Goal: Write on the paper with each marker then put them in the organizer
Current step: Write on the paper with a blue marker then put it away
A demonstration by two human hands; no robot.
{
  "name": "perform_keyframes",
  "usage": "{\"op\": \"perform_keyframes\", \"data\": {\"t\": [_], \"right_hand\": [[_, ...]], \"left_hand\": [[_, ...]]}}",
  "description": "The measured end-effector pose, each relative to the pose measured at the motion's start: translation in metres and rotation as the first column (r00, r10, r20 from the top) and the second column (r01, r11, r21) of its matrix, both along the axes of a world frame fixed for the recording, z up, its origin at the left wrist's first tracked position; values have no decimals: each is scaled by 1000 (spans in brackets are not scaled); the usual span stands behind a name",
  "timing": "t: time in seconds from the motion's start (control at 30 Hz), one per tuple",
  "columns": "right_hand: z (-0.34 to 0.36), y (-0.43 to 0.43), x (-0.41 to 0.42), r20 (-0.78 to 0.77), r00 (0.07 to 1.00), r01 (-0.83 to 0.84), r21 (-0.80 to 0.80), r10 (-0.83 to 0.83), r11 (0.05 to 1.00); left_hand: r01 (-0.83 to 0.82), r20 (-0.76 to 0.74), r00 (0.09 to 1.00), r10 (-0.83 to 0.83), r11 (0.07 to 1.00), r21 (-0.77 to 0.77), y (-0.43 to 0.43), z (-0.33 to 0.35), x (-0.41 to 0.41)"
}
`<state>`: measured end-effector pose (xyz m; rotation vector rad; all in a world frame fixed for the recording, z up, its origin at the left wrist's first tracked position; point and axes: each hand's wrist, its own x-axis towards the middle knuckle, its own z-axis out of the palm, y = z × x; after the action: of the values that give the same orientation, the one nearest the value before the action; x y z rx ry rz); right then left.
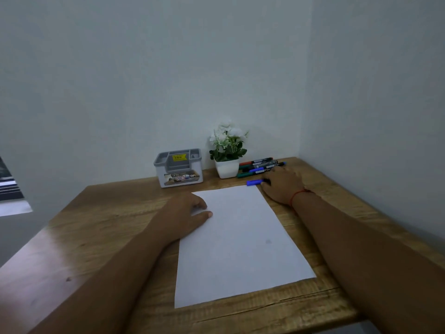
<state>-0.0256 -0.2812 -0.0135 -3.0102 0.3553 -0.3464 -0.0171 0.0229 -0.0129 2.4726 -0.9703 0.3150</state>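
Note:
A blank white sheet of paper [238, 239] lies on the wooden desk [96, 227]. My left hand [187, 213] rests flat on the paper's left edge, fingers loosely apart, holding nothing. My right hand [281, 184] lies past the paper's far right corner, its fingers over a blue-capped marker [254, 182] whose cap sticks out to the left. Several more markers [258, 166], red, green, blue and black, lie in a bunch just behind that hand. The grey and white organizer [178, 168] stands at the back of the desk, left of the markers.
A small white pot with white flowers [227, 153] stands between the organizer and the markers. Walls close the desk in at the back and on the right. The desk's front edge runs near the paper's bottom.

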Motion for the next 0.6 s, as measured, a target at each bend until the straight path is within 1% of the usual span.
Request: {"op": "perform_keyframes", "data": {"t": [0.1,0.17,0.23,0.3,0.4,0.47,0.5,0.6], "right_hand": [[5,2,1,72,996,-57,-27,59,998],[9,5,-2,173,975,-138,-6,137,990],[15,13,-8,294,929,-259,84,224,962],[22,27,-18,375,880,-381,189,292,905],[26,48,-26,399,808,-540,207,433,816],[27,61,-29,398,771,-602,203,497,772],[28,67,-30,401,757,-622,198,517,757],[30,81,-37,396,708,-676,139,585,724]], "left_hand": [[2,-12,1000,-2,1000,8,3,1,0],[-7,-16,1000,7,1000,6,5,3,0],[-25,-26,999,25,1000,-11,5,4,-2],[-63,-49,997,59,995,-75,5,6,-5],[-120,-84,991,103,963,-240,2,10,-9],[-134,-137,987,87,916,-379,-2,13,-14],[-139,-166,983,74,894,-425,-3,15,-17],[-117,-223,975,10,873,-473,-6,16,-18]]}}
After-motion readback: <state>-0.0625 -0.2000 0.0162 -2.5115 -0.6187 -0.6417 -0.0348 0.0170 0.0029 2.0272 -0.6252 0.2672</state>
